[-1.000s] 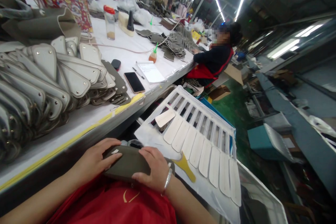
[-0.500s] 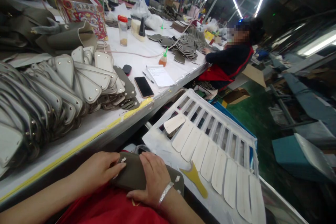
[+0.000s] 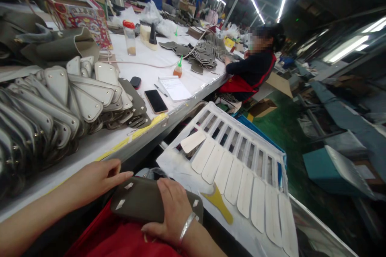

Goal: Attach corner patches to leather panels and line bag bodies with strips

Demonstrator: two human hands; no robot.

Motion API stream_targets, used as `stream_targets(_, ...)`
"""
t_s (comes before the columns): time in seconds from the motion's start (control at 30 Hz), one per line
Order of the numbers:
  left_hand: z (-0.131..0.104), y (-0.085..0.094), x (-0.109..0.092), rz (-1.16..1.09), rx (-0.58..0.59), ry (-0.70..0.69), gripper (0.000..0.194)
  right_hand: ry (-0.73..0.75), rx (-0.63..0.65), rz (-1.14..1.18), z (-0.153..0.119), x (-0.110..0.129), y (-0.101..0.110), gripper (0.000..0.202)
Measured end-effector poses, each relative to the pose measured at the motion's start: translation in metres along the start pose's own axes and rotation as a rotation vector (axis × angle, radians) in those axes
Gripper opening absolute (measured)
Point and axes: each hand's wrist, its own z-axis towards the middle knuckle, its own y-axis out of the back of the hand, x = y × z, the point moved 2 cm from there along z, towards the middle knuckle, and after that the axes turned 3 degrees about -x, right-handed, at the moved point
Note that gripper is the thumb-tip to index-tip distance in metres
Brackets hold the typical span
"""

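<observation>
An olive-grey leather-like panel (image 3: 141,198) with rounded ends lies across my lap, small pale tabs showing near its corners. My right hand (image 3: 175,211), with a silver bangle at the wrist, grips the panel's middle, fingers over the top and thumb along the near edge. By the panel's left end, my left hand (image 3: 105,174) is open, its thumb held apart from the curled fingers and nothing seen in them. Its thumb tip is close to the panel's far edge; whether it touches, I cannot tell.
To the right, a white slatted rack (image 3: 208,176) carries several pale strips (image 3: 243,188) and a mustard-yellow Y-shaped piece (image 3: 219,204). Stacked riveted panels (image 3: 54,108) crowd the table's left, near a phone (image 3: 156,101) and notepad (image 3: 175,87). A co-worker (image 3: 253,64) sits beyond.
My left hand has come off the panel's left end and moved left, uncovering the tabs there. My right hand keeps its grip. The whole view has shifted slightly.
</observation>
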Motion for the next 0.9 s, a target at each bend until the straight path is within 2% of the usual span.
stream_targets(0.07,-0.001,-0.009,0.009,0.0,-0.013,-0.012,0.043,-0.034,-0.044,-0.019,-0.007,0.0,0.008,0.085)
stream_targets(0.17,-0.006,-0.028,0.003,-0.051,-0.127,-0.213,0.05,-0.109,-0.047,-0.052,-0.011,-0.003,0.016,0.063)
stream_targets(0.23,-0.006,-0.04,-0.008,-0.067,-0.064,-0.358,0.058,-0.148,-0.009,-0.047,-0.007,-0.007,0.017,0.056)
stream_targets(0.3,-0.001,-0.049,-0.014,-0.086,0.074,-0.409,0.053,-0.148,0.028,-0.005,-0.001,-0.01,0.017,0.055)
stream_targets(0.37,0.007,-0.052,-0.016,-0.14,0.171,-0.394,0.046,-0.14,0.067,0.057,0.006,-0.015,0.016,0.056)
stream_targets(0.47,0.017,-0.053,-0.012,-0.247,0.249,-0.342,0.034,-0.152,0.133,0.134,0.013,-0.021,0.014,0.051)
stream_targets(0.7,0.023,-0.06,-0.005,-0.37,0.261,-0.308,0.024,-0.158,0.122,0.175,0.021,-0.025,0.013,0.03)
stream_targets(0.9,0.025,-0.062,-0.005,-0.419,0.239,-0.272,0.022,-0.139,0.028,0.156,0.022,-0.023,0.009,0.019)
